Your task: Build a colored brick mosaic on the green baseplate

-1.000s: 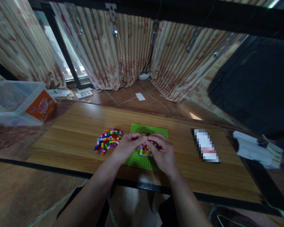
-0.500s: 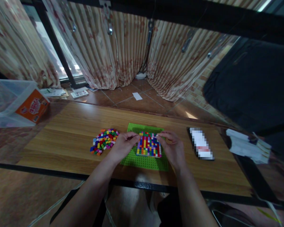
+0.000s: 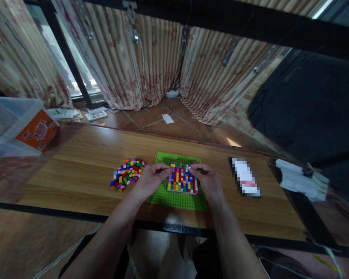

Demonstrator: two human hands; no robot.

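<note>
Your brick panel (image 3: 182,182) lies on the green baseplate (image 3: 176,201), in the middle of the surface (image 3: 81,170), with the loose bricks (image 3: 128,174) in a heap to its left. Your left hand (image 3: 151,178) is at the panel's far left corner, thumb and finger brought close; your right hand (image 3: 209,180) is over its far right corner, fingers curled. Whether either grip has a brick in it, you cannot tell from here: the fingertips hide too much. To work well at that far edge, let one hand steady the panel while the other lines each brick up square with its neighbours, then press straight down; a sideways push could skew the row or slide the baseplate.
</note>
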